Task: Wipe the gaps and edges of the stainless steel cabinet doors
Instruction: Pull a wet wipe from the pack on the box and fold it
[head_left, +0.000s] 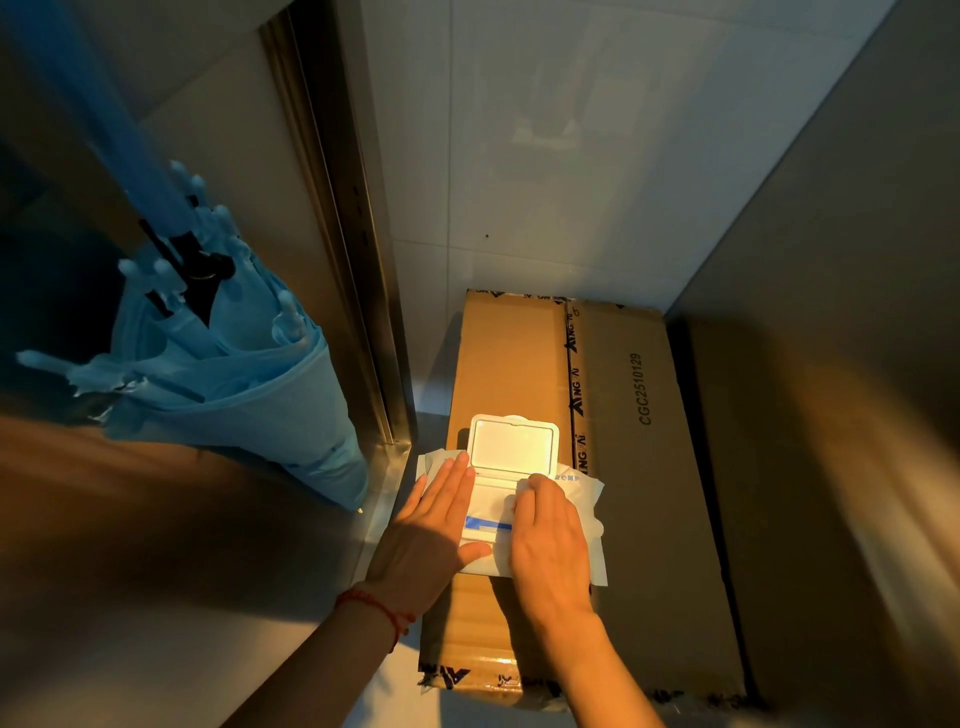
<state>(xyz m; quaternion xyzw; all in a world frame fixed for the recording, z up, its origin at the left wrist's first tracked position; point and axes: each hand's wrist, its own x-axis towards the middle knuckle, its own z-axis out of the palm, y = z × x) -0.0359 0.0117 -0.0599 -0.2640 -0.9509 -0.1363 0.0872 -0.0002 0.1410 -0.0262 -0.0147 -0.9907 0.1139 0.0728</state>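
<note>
While the wet-wipe pack lies on the cardboard box in the lower middle of the frame, its white flip lid stands open toward the top of the picture. The left hand presses flat on the pack's left side with straight fingers, an open grip that holds nothing. The right hand sits over the opening, fingers bent downward; its grip seems to pinch a white wipe at the fingertips, though the hand hides much of it.

By my judgement the pack is light, soft and crinkly, so it would lift with the sheet unless pinned, which the flat left hand does. A wipe is limp, damp and easily torn; taking it by a corner near the slot and drawing it slowly upward should free one sheet only.

Steel cabinet edging runs down the middle left of the frame, just beside the box. A folded blue umbrella hangs at the left
</note>
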